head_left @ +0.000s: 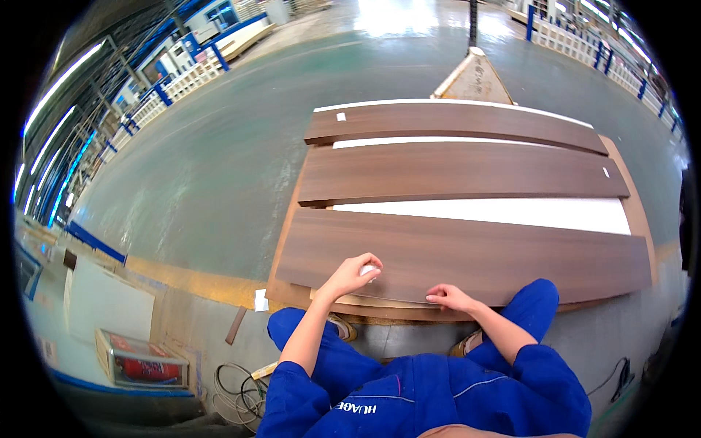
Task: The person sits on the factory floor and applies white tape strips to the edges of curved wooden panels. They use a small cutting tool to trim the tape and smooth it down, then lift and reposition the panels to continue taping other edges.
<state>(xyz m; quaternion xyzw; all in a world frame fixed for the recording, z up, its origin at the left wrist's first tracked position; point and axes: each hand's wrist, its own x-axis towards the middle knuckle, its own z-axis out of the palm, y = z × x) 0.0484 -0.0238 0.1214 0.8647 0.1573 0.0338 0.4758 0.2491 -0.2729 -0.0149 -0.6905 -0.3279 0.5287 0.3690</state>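
Three long dark-brown wood-grain boards lie flat in front of me; I kneel or squat at the nearest brown board (pixel 460 252). Over its left part is my left hand (pixel 354 276), its fingers curled around a small white thing (pixel 369 271) whose kind is hard to make out. My right hand (pixel 450 298) is lower, at the near edge of the same board, with fingers bent and pressed together; what they pinch, if anything, is too small to tell. Beyond lie the middle brown board (pixel 453 170) and the far brown board (pixel 453 123), each with a small white sticker.
White panel surface (pixel 496 211) shows between the boards, above a brown base sheet (pixel 637 190). A pallet jack (pixel 475 77) stands behind the stack. To the left are a glass-fronted box with red contents (pixel 146 361), coiled cable (pixel 237 394) and a brown strip (pixel 236 325) on the floor.
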